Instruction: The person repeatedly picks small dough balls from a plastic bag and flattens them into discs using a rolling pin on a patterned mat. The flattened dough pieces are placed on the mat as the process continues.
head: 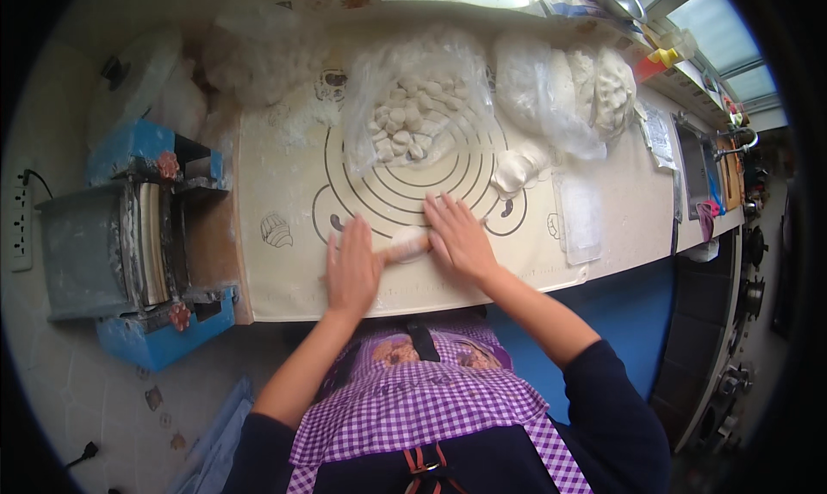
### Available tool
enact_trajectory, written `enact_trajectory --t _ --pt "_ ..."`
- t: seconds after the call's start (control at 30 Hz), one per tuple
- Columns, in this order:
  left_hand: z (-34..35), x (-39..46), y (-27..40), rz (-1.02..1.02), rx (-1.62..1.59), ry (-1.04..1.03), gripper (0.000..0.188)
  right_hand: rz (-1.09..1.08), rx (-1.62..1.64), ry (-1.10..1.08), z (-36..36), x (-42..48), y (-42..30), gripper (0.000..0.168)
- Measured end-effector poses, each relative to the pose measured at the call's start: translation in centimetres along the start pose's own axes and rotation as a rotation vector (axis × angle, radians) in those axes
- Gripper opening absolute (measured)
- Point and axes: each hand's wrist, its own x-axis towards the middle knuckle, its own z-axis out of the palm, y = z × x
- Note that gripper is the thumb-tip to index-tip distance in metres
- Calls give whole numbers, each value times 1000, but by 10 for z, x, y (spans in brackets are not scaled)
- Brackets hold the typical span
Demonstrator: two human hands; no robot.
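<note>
My left hand (352, 268) and my right hand (460, 235) lie flat over the two ends of a small wooden rolling pin (418, 242), fingers extended. Beneath the pin's middle is a small round of white dough (406, 237), slightly blurred. All this sits near the front edge of a cream pastry mat (291, 281) printed with rings. Beyond my hands, an open clear plastic bag holds many small dough pieces (397, 116). A smooth lump of dough (513, 171) rests to the right of the rings.
At the left stands a blue dough-sheeting machine (165, 339) with pink knobs. Large dough masses (610, 90), partly under plastic, lie at the back right. A clear plastic lid or tray (581, 226) is on the right, with a sink (694, 164) farther off. Loose flour (294, 132) dusts the back left.
</note>
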Motion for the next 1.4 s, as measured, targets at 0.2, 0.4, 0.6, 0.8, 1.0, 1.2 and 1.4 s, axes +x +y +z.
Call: enact_trajectory --t 0.2,0.4,0.6,0.8,1.0,1.2,1.4 --pt "-7 -26 6 151 -62 -45 57 272 370 25 5 4 -25 37" --pt "-5 -45 -4 236 -259 -24 41 475 334 -42 11 23 -43 19" --pt "-4 -47 -9 265 -327 -7 40 603 468 -25 5 17 -43 13" --pt "-1 -46 -9 254 -311 1 42 577 598 28 -5 5 -34 15" --pt "-5 -50 -9 244 -345 19 44 622 138 527 -58 10 71 30" --pt "-8 -44 -7 271 -355 12 45 308 594 327 4 104 43 32" --pt "-11 -47 -11 286 -347 12 42 265 430 160 25 79 4 24"
